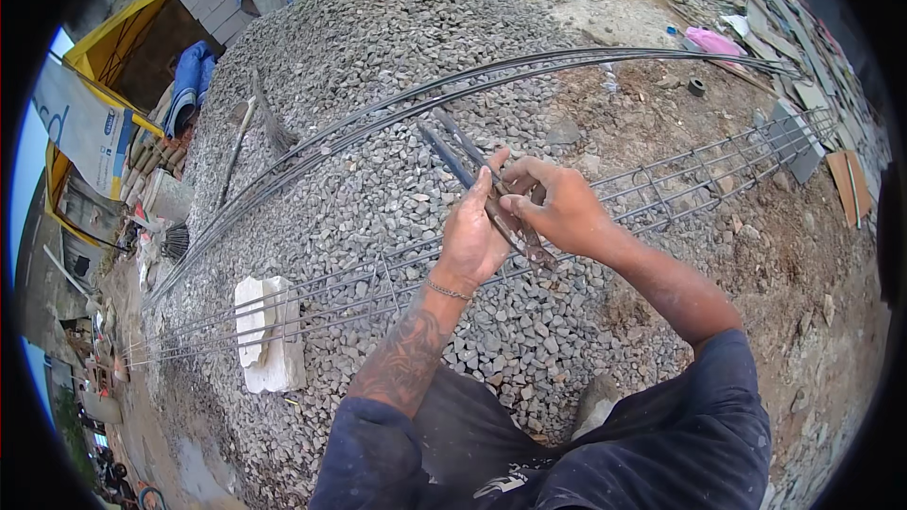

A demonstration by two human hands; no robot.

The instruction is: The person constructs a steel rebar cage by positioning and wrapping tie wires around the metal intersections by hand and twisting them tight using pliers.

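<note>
My left hand (476, 230) holds a pair of dark, rusty steel pincers (511, 227) above a rebar cage. The two handles point up and away to the left, slightly spread, and the jaws hang down near my right wrist. Against the tool's middle, the thumb and fingers of my right hand (563, 205) are curled. Whether they grip the pincers or a thin piece of wire is hidden. Below both hands the long rebar cage (655, 188), with several square stirrups, runs from lower left to upper right. Its left part rests on white blocks (269, 336).
Crushed gravel (397, 177) lies under the cage and heaps up ahead. Loose long steel bars (439, 99) curve across beyond it. A stick (237, 149) lies at the left. A grey panel (797, 138), a dark tape roll (696, 87) and rubble are at the right.
</note>
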